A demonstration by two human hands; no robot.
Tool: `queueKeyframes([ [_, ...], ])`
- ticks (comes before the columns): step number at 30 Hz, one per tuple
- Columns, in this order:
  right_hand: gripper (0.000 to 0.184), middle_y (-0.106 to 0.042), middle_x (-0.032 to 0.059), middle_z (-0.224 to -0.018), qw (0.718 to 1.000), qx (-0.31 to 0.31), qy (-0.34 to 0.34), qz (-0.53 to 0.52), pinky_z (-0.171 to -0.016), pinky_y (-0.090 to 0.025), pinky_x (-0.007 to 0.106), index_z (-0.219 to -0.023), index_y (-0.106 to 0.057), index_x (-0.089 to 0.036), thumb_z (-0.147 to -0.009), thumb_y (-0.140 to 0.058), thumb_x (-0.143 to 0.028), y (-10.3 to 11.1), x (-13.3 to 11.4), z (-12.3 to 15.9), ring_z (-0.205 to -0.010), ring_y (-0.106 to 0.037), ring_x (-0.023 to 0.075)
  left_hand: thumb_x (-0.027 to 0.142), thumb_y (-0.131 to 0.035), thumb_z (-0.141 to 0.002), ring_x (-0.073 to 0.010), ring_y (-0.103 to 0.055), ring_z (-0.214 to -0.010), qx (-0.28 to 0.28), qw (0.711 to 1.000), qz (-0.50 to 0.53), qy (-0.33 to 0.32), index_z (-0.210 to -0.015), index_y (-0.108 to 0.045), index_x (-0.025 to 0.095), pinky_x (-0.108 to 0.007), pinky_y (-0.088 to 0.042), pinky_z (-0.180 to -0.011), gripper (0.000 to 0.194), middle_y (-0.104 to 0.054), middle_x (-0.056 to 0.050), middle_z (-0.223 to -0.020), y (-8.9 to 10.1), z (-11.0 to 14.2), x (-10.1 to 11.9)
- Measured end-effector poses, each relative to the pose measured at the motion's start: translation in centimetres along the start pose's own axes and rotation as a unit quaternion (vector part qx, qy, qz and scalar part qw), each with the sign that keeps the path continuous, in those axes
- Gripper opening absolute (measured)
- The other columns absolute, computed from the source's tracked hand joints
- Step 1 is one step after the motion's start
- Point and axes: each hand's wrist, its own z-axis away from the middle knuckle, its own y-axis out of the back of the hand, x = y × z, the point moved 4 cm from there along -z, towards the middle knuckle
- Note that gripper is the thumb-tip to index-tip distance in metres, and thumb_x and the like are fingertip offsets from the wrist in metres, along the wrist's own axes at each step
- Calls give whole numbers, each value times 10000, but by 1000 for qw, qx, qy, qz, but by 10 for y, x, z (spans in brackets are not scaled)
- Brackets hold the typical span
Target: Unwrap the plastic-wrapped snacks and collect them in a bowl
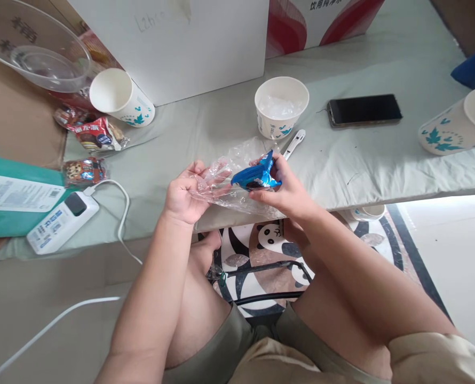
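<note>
My right hand (289, 188) grips a small blue snack packet (253, 176) between thumb and fingers, above the front part of the cloth-covered table. Crinkled clear plastic bag (237, 156) film spreads around and behind the packet. My left hand (189, 193) has hold of the bag's left side, its fingers partly seen through the film. Just beyond my right hand lies a white utility knife (294, 143), its near end hidden. Behind that stands a paper cup (275, 122) with clear plastic inside.
Left are a tilted paper cup (135, 105), wrapped snacks (97, 133), a clear plastic tub (45, 69) and a white power bank (63, 224) with a cable. Rightward lie a phone (365, 110) and another paper cup (445, 130). A white box (205, 48) stands behind.
</note>
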Motion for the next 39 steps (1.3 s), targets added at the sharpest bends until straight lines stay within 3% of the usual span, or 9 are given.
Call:
queueKeyframes([
  [7,670,-620,45,-1276,996,51,2,-72,-1077,-543,474,-1133,-428,-301,-652,-884,-396,4,2,3,-1175,-651,256,52,-474,-499,-241,-776,-887,80,997,17,-13,-689,-460,195,-392,-647,-800,238,-761,-64,-941,10,-5,3],
  [12,637,-634,21,-1151,991,101,11,-84,-1058,-550,480,-1098,-447,-305,-632,-869,-412,3,6,-2,-1131,-645,246,67,-478,-481,-265,-771,-888,90,995,30,-11,-682,-468,190,-399,-633,-798,236,-741,-82,-895,12,-7,5],
  [15,634,-621,15,-1108,995,84,-1,-55,-1005,-560,461,-1085,-416,-305,-641,-857,-401,-6,5,-6,-1079,-648,235,76,-483,-483,-267,-763,-908,104,994,38,-23,-701,-491,191,-405,-626,-824,246,-743,-82,-912,19,-7,9],
  [21,669,-587,38,-1145,999,24,-12,34,-916,-533,401,-1103,-379,-279,-637,-848,-382,-40,2,-15,-1021,-613,215,119,-511,-539,-294,-736,-1055,66,994,68,-50,-775,-557,206,-462,-624,-882,255,-766,-71,-1072,34,2,28],
  [25,679,-579,16,-1053,999,27,-26,38,-890,-514,408,-1106,-387,-271,-629,-849,-415,-70,4,-31,-965,-603,211,239,-623,-688,-328,-689,-1211,21,993,97,-68,-884,-615,218,-452,-612,-912,198,-751,-81,-1198,40,12,36],
  [29,645,-603,31,-1049,998,33,-28,51,-932,-494,441,-1080,-438,-254,-610,-849,-412,-106,-1,-55,-983,-604,229,430,-814,-719,-312,-663,-1277,-4,986,122,-111,-1134,-654,259,-403,-571,-994,477,-707,-70,-1341,47,17,40],
  [32,569,-600,21,-970,989,5,-44,143,-829,-502,439,-1030,-447,-255,-627,-820,-404,-132,-8,-72,-901,-589,232,347,-930,-638,-283,-669,-1276,-6,985,116,-125,-1264,-624,321,-374,-537,-1040,697,-645,-41,-1448,56,16,42],
  [35,470,-605,41,-968,965,-46,-35,255,-814,-504,448,-1042,-483,-240,-673,-746,-364,-153,-16,-85,-911,-588,250,198,-967,-543,-223,-713,-1148,50,982,128,-128,-1263,-610,314,-319,-545,-979,811,-668,-31,-1371,67,12,46],
  [39,351,-591,70,-952,909,-90,18,407,-807,-513,439,-1007,-551,-231,-718,-701,-363,-171,-34,-101,-966,-596,284,152,-949,-518,-116,-700,-766,116,969,182,-122,-1163,-600,266,-242,-544,-759,742,-728,31,-974,80,9,54],
])
